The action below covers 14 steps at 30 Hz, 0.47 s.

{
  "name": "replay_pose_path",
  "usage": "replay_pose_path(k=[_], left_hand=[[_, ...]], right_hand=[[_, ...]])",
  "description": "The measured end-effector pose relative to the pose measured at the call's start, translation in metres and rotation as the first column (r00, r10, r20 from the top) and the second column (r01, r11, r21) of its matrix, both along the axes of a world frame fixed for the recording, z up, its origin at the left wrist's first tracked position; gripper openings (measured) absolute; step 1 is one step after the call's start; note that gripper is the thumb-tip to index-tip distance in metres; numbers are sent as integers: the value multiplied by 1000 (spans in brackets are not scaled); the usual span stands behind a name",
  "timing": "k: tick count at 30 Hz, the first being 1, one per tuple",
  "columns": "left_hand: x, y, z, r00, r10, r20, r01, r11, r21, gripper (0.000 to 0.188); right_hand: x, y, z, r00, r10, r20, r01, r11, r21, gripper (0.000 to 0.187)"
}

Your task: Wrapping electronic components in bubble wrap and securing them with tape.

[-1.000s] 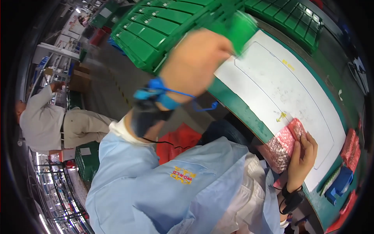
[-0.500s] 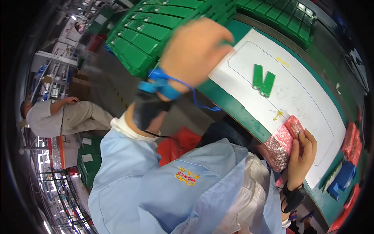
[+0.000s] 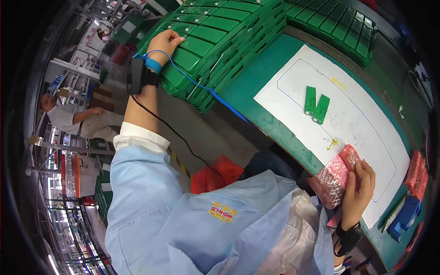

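My left hand (image 3: 166, 42) rests on the tall stack of green moulded plastic trays (image 3: 215, 41) at the bench's far left, fingers curled over the top tray's edge. The stack overhangs the green bench (image 3: 256, 98); a careless tug could, I judge, slide it off. My right hand (image 3: 360, 188) grips the pink bubble-wrap pouch (image 3: 337, 176) on the white paper mat (image 3: 362, 119). Two green narrow circuit boards (image 3: 316, 104) lie mid-mat, long axes pointing away from me.
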<state>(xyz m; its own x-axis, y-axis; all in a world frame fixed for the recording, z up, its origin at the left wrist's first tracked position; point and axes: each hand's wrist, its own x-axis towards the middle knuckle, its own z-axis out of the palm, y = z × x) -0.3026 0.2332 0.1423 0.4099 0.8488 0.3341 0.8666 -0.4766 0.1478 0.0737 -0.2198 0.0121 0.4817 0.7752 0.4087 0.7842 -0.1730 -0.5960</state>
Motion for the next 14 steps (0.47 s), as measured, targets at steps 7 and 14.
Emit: replay_pose_path(k=[7,14], left_hand=[[0,24,5,996,25,-82,-21,999,47,32],[15,43,3,996,-82,-26,83,997,7,36]], right_hand=[[0,-2,-1,1000,11,-11,-11,1000,-19,18],[2,-2,-1,1000,3,-21,-3,1000,1,18]])
